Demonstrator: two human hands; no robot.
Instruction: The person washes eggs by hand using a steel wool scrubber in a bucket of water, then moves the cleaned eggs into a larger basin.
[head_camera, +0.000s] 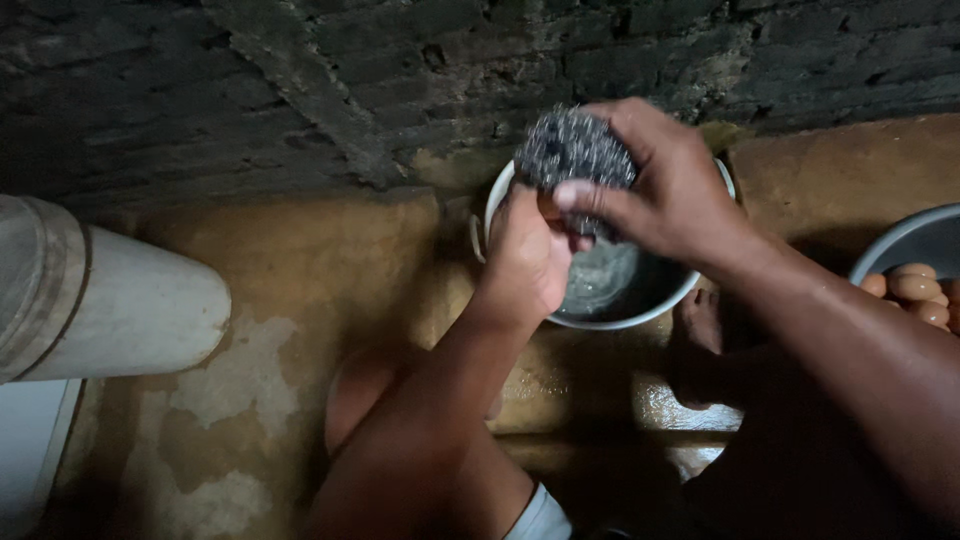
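Note:
My right hand (668, 190) grips a grey steel-wool scouring pad (572, 150) and holds it above a white metal basin (640, 312) that stands on the wet floor. My left hand (528, 255) is closed and pressed against the underside of the pad, at the basin's near-left rim. Whether it holds something small of its own is hidden by the fingers. The basin has a little water and grey residue inside. My bare feet rest on the floor below the basin.
A dark brick wall (300, 80) runs across the top. A large white pipe or container (120, 300) lies at the left. At the right edge a grey metal bowl (905, 240) stands, with another foot's toes (915, 290) at its rim.

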